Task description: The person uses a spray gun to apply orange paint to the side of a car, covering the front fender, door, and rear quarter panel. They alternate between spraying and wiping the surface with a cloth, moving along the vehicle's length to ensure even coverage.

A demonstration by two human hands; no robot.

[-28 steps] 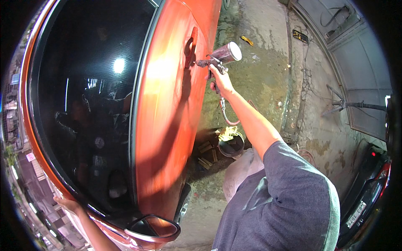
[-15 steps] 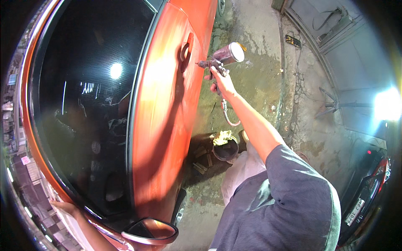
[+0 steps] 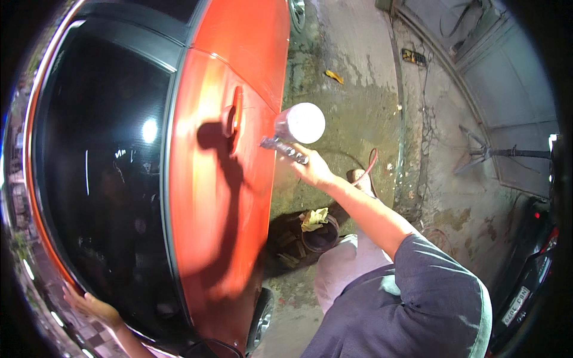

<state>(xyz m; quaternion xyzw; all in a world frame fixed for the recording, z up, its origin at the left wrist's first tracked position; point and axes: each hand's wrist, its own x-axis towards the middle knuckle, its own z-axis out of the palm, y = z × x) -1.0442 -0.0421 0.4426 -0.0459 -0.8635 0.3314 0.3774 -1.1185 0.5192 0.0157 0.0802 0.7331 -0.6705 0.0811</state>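
**Spray gun [image 3: 284, 150]: held in the right hand [image 3: 310, 167]**

Head view: The right hand is wrapped around the spray gun. The gun's front end points left of that hand, toward the orange door [image 3: 206, 203], apart from its surface. The white-topped cup [image 3: 305, 123] sits just ahead of the right hand. The door handle [image 3: 229, 121] is ahead and left of it. The left hand [image 3: 98, 309], well to the left, has its fingers extended beside the dark window [image 3: 101, 179]; contact cannot be determined. Nearer the body than the right hand stands a bucket [image 3: 335, 227] with a yellow cloth [image 3: 314, 219].
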